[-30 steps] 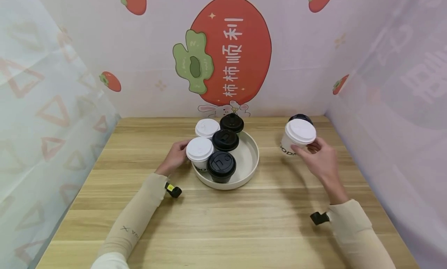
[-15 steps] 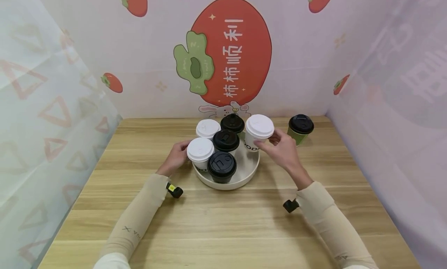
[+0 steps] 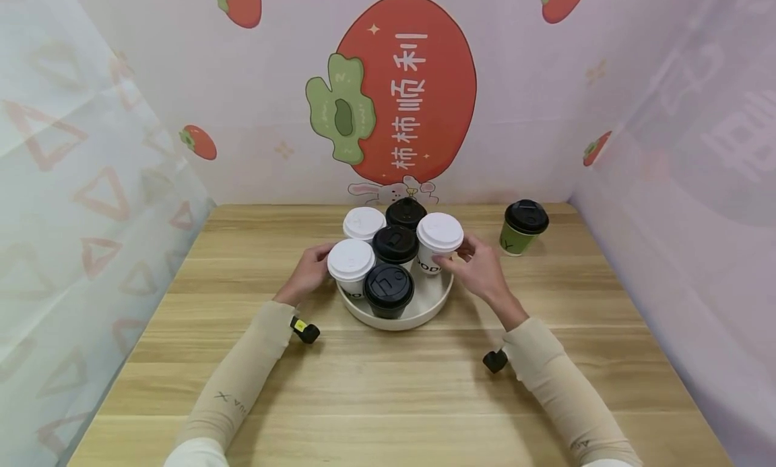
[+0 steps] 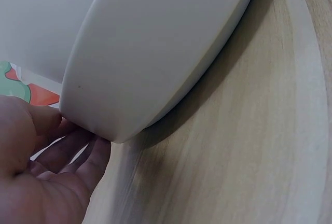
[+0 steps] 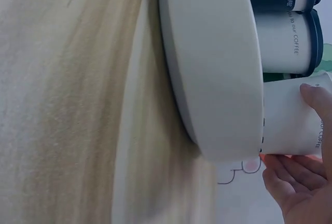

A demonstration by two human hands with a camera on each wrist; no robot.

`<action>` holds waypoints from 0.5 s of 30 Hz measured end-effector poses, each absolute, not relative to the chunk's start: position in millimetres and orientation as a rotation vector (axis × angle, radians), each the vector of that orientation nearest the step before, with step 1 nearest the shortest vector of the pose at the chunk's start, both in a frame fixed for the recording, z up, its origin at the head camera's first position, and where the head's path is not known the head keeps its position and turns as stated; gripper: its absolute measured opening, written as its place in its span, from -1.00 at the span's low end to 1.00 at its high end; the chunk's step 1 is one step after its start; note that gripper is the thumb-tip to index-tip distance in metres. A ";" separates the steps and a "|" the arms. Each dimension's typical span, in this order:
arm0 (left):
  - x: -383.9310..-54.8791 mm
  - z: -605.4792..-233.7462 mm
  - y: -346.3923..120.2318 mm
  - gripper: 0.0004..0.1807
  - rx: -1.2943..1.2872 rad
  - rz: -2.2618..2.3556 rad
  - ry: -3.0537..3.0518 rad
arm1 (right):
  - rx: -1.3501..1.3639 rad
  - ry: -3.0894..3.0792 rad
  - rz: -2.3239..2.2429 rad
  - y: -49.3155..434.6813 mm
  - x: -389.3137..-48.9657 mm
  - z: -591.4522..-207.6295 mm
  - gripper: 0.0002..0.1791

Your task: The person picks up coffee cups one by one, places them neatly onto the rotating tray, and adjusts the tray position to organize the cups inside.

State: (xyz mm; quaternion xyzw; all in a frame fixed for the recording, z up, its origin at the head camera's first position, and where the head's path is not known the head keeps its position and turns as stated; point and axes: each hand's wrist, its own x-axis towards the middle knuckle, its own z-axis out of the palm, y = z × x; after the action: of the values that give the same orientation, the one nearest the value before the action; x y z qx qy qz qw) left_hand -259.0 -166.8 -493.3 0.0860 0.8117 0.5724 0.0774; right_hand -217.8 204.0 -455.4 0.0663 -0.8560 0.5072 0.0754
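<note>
My right hand holds a white paper coffee cup with a white lid, upright at the right side of a round cream tray. In the right wrist view the thumb lies on one side of the cup and the fingers on the other, its base within the tray's rim. At the tray's left edge, my left hand grips the rim; the left wrist view has its thumb and fingertips against the tray wall. Several lidded cups stand crowded in the tray, including a white-lidded cup and a black-lidded cup.
A green cup with a black lid stands alone at the back right of the wooden table. A printed cloth backdrop rises behind the table, with cloth walls on both sides.
My right hand has carried the white-lidded cup leftward from beside the green cup, then lowered it into the tray. The green cup is now uncovered. The left hand stays at the rim.
</note>
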 end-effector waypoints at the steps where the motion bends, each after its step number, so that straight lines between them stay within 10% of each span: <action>1: -258.6 -492.4 -166.7 -0.54 0.254 1.719 2.429 | 0.198 -2.577 1.523 204.4 -217.7 -456.6 -0.22; 15: -259.9 -494.1 -167.3 -0.54 0.260 1.741 2.411 | 0.207 -2.608 1.423 207.3 -217.8 -468.1 -0.25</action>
State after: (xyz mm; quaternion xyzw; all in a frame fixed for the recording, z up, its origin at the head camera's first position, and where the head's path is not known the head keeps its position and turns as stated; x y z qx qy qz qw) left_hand -259.9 -167.3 -494.1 0.0867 0.8052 0.5814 0.0783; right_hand -217.8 207.3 -468.1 0.0693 -0.8729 0.4761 0.0814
